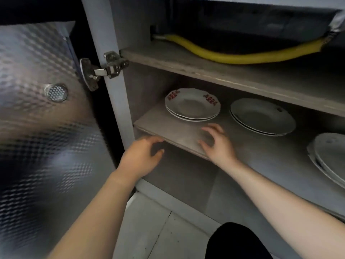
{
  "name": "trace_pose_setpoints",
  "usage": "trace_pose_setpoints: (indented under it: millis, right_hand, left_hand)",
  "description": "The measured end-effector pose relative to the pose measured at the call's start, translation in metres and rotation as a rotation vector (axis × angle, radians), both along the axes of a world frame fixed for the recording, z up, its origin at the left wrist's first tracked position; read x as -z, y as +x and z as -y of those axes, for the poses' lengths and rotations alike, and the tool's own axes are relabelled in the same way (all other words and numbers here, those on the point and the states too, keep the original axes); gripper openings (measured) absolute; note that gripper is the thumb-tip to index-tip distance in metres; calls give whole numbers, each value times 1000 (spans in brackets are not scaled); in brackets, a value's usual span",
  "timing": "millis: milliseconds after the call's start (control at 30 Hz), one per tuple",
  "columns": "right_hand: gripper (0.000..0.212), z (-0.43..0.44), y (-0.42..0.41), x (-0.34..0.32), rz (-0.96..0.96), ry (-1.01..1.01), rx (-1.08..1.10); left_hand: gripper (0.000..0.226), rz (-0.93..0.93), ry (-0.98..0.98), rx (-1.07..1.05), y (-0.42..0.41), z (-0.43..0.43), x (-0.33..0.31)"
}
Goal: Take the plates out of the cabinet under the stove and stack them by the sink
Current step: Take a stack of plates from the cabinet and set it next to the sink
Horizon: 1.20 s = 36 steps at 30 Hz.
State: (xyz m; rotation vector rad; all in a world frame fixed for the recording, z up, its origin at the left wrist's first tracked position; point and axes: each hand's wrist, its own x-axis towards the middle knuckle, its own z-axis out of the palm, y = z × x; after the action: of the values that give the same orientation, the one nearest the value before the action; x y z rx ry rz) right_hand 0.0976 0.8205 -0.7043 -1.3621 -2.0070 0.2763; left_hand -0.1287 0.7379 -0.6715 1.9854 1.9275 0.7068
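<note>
Three small stacks of white plates stand on the middle shelf (168,126) of the open cabinet. The left stack (192,104) has red flower marks on its rim. A plain stack (262,116) lies to its right, and a third stack (328,156) is cut off by the right edge. My left hand (141,157) hovers at the shelf's front left corner with loosely curled fingers, holding nothing. My right hand (218,143) reaches over the shelf's front edge, fingers spread and empty, just in front of the flowered stack.
A yellow hose (233,57) lies along the upper shelf. The cabinet door (41,128), lined with patterned foil, stands open at the left on its metal hinge (104,70). Pale floor tiles (149,230) and my dark-clad knee (235,242) are below.
</note>
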Motion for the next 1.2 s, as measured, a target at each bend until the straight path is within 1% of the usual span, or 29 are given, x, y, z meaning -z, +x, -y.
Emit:
trace_pose_setpoints:
  millis: [100,200,300,467,533,800,933,1133,1200]
  right_hand:
    - [38,-17,-3,-1,21,88,19]
    - [41,-36,-4,-5,105,196,16]
    - [44,-57,-11,-6,198,216,-11]
    - [26,-71,-23,-5,269,228,-53]
    - [22,-71,-22,-6,273,256,-59]
    - [22,-59,-13,-11,319,276,-110]
    - [21,-37,2,-9,304,307,-160]
    - [23,-1,27,-8,298,307,-242]
    - [25,12,33,-9,305,305,-258]
  left_hand:
    - [34,35,117,-32,5,-5,1]
    - [37,-20,124,-24,4,-3,16]
    - [42,-43,109,-35,1,-7,26]
    - [47,-46,65,28,7,-5,31]
    - [46,-29,37,56,7,-3,33]
    - [42,49,12,56,1,-1,34]
    - [42,88,4,62,9,-5,33]
    - [43,88,-30,75,19,-8,32]
    - [41,125,-18,62,23,-9,31]
